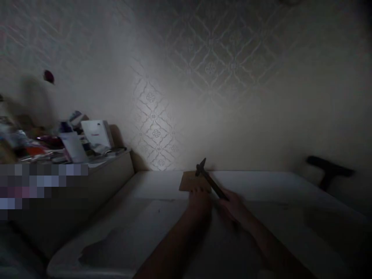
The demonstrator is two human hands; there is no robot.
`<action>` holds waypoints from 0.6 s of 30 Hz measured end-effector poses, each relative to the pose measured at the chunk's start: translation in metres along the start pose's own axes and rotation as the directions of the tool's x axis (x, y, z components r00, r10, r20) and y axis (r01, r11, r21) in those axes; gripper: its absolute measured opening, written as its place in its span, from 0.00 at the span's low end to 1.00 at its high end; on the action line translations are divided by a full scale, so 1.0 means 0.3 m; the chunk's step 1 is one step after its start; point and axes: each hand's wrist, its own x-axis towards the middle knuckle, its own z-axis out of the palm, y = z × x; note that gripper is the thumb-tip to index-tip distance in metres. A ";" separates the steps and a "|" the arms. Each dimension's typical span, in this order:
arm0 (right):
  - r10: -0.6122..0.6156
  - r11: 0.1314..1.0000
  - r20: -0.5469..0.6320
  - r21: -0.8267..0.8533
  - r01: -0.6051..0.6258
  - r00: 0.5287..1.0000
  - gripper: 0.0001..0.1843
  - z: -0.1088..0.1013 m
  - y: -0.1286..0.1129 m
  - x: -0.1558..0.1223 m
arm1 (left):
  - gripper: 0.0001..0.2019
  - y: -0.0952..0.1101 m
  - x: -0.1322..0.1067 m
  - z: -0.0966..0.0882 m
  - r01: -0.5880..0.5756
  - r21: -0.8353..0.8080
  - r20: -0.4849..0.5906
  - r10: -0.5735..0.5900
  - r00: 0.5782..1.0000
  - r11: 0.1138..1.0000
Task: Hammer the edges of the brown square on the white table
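Observation:
In my right hand [234,205] is a hammer [215,186], gripped by its handle. It slants up to the left, and its dark head is over the right part of a small brown board [188,181]. Whether the head touches the board, I cannot tell. My left hand [200,201] holds the board at its near edge, with the fingertips on its surface. A row of small marks, too faint to make out, runs across the board. The board lies on a white table [157,186] near the wall.
A cabinet [116,174] on the left bears a white box [97,133], a pale bottle [74,147] and jumbled items. A dark T-shaped object [329,170] rises past the table's right edge. Behind the table is a patterned wall [232,116]. The light is dim.

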 end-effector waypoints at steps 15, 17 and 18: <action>0.054 0.998 -0.009 0.023 -0.054 0.998 0.24 0.001 0.013 0.004 | 0.21 0.003 -0.005 -0.009 -0.001 -0.011 0.013 0.001 1.000 1.000; 0.041 0.999 -0.012 0.020 -0.041 0.999 0.25 0.002 0.013 0.005 | 0.21 0.003 -0.004 -0.008 0.003 -0.007 0.016 -0.002 1.000 1.000; 0.029 0.999 -0.013 0.020 -0.029 0.999 0.25 0.003 0.013 0.006 | 0.21 0.003 -0.004 -0.007 0.005 -0.007 0.015 -0.005 1.000 1.000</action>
